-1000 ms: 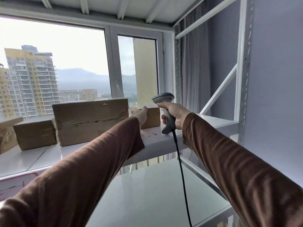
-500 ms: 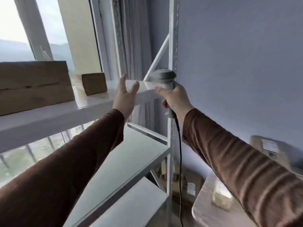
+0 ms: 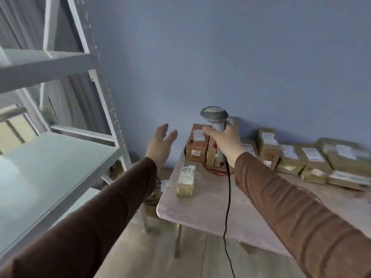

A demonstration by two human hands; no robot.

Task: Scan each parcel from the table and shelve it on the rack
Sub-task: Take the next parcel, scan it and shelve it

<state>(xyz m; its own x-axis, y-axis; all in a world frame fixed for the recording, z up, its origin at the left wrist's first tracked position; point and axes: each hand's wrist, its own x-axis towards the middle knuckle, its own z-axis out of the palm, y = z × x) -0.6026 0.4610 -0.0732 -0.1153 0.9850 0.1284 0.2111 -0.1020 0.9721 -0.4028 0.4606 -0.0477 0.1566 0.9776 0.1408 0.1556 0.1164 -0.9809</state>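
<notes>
Blue wall (image 3: 220,47) fills the back, with the white rack (image 3: 60,161) at the left of the frame and the table (image 3: 210,209) of parcels at the lower right. The right hand (image 3: 224,143) grips the scanner (image 3: 215,119) upright, probably ready to scan, while the left hand (image 3: 160,145) is spread wide and holds nothing, likely reaching for a parcel. The small yellow parcel (image 3: 186,180) sits alone near the table's left edge with nothing in the way, and the brown parcels (image 3: 291,153) stand in a row by the wall.

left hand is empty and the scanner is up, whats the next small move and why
Probably reach the open left hand down to the small pale parcel, which lies apart from the others near the table corner, closest to that hand. The right hand already grips the scanner.
</notes>
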